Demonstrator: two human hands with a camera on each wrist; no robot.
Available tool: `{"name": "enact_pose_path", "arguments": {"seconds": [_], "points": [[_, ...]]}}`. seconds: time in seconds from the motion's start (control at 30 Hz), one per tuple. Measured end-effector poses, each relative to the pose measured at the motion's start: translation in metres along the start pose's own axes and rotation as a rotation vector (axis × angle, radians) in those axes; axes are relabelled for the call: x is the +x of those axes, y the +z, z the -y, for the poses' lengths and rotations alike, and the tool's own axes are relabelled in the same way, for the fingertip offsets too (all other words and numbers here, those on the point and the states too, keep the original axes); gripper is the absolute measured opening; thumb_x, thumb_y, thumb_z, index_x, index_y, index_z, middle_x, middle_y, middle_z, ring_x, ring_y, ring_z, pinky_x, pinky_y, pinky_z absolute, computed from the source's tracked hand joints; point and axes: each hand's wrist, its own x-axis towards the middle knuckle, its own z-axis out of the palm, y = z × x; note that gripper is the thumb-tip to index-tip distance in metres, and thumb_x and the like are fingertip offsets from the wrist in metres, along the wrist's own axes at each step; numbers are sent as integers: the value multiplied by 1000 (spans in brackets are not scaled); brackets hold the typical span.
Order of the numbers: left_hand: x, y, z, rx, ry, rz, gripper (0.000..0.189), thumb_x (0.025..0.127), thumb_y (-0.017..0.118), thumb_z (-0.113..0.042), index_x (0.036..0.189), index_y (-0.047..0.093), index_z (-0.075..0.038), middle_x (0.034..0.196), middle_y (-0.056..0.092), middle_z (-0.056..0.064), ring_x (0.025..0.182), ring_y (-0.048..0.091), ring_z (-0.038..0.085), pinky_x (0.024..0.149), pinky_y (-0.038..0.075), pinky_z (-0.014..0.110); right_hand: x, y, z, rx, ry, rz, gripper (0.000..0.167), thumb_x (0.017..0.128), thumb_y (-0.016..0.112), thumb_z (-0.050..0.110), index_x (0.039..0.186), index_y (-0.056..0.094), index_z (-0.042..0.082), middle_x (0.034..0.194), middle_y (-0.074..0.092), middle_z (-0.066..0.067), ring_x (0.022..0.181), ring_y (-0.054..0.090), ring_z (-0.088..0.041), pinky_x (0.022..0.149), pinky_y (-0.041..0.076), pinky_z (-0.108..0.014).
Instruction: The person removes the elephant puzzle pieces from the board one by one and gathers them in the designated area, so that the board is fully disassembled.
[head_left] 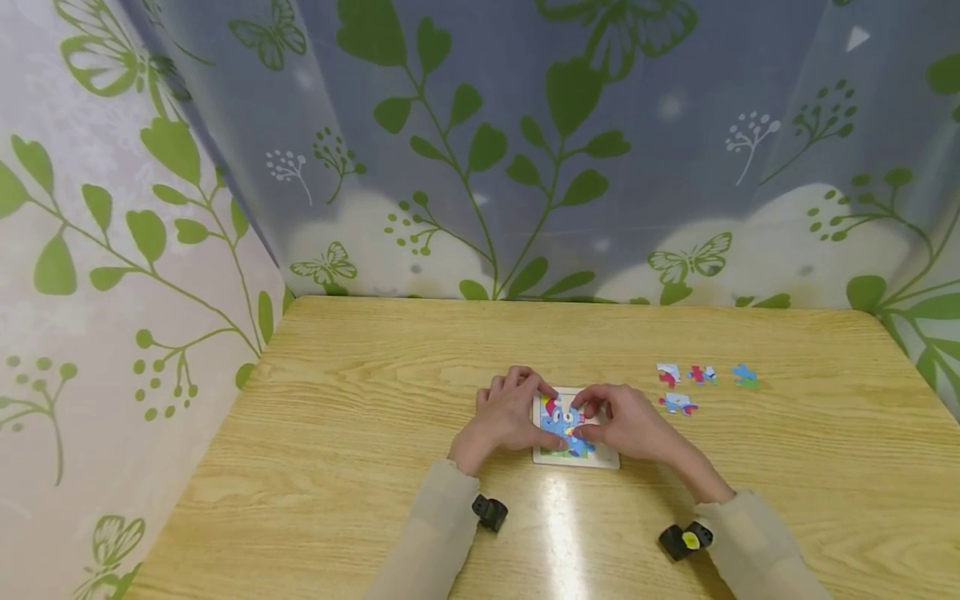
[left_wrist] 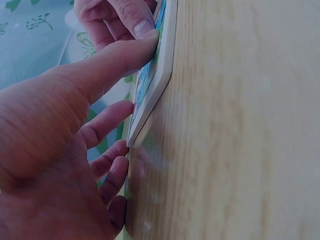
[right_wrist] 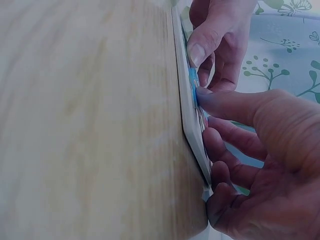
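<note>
A: What's the biggest thing around the work?

B: A leaf-and-butterfly backdrop (head_left: 645, 158) stands behind the desk (head_left: 345, 467), which is pale, wood-grained and shiny near the front.

A: And the arms?

B: Two light sleeves, the left sleeve (head_left: 427, 533) and the right sleeve (head_left: 757, 546), come in from the near side.

A: How is each grip?

B: The left hand (head_left: 510, 415) is spread wide: thumb stretched over the near part of the puzzle board (head_left: 609, 460), index finger at its far left, the other fingers loose beside it. The right hand (head_left: 630, 421) is part-way open, thumb and index finger apart, both touching the board from the right, the remaining fingers bent. Its thumb presses a blue part of the puzzle.

A: Is it pinching a piece?

B: I see no pinch; the fingers hide some of that spot.

A: Where's the board exactly?

B: Flat on the desk, between the hands. The two thumbs come close together over it.

A: Anything smaller?

B: A blue cartoon figure (head_left: 553, 422) partly assembled inside the board, then four loose pieces (head_left: 678, 405) to the right: three in a row, one nearer.
</note>
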Motion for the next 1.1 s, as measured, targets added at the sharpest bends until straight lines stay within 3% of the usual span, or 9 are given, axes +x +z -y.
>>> {"name": "enact_pose_path", "arguments": {"seconds": [0.9,1.1], "points": [[0,-1,1,-13,13,10,61,76,86,-54,125,60,-30,156,35,2,134,37,32,108,28,55,2,1,3,16,40,10,23,84,81,8,104,69,6,86,62,-2,70,49,-13,61,40,-23],[0,-5,5,-16,50,33,48,89,73,-52,129,60,-30,158,35,3,137,37,32,108,28,55,2,0,4,23,34,16,23,85,81,9,104,69,6,86,62,-2,71,49,-13,61,39,-23]]}}
